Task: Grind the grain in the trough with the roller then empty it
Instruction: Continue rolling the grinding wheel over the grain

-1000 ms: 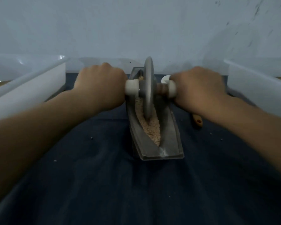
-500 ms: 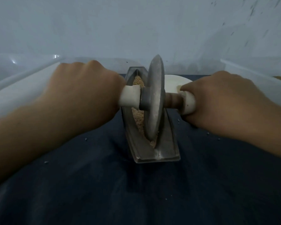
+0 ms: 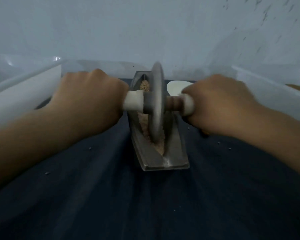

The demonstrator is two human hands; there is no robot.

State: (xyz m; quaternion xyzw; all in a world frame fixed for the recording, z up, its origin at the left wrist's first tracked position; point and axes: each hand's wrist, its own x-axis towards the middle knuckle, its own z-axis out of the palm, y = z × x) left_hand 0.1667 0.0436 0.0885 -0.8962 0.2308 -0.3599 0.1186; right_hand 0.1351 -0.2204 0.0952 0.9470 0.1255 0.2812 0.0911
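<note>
Head camera: both fists clench the white handles of the grinding roller, left hand and right hand level on either side of its upright disc. Below and between the grips, the metal trough runs lengthwise away from the person. Crushed grain lies along its groove. A white dish sits just beyond the right hand.
</note>
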